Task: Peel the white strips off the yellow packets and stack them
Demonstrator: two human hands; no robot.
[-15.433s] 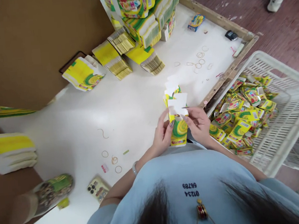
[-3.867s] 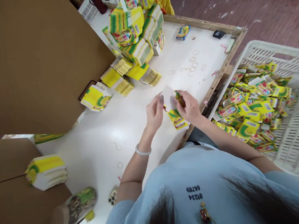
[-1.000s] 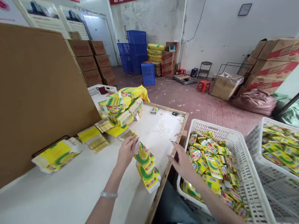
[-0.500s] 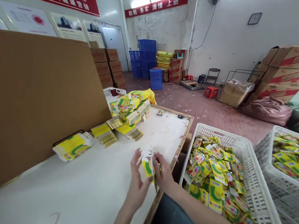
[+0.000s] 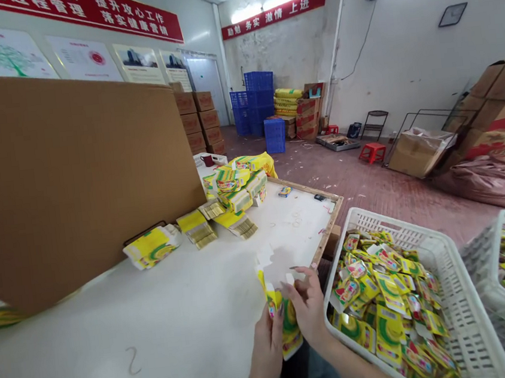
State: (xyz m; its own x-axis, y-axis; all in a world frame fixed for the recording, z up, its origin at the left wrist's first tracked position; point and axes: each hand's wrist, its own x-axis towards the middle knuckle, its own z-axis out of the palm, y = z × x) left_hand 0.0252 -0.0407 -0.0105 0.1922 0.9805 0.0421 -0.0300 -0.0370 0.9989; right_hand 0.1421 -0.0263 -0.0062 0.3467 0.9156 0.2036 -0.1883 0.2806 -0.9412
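Note:
Between my hands is a yellow and green printed carton with white flaps spread at its top end. My left hand grips its left side, the thumb pressed against the printed face. My right hand holds its right edge near the white flaps, fingers bent. The carton stands tilted over the near edge of the white table. On the table beyond lie stacks of flat yellow cartons and another flat yellow stack.
Right of the table stands a white plastic basket full of small yellow cartons, with a second white basket beside it. A large cardboard sheet rises along the table's left side. Piled yellow packs sit at the far end.
The carton has opened out, its flaps now spread and its printed faces showing. Both hands have shifted right and lower in view, and the left hand has closed on the carton. The view has swung left.

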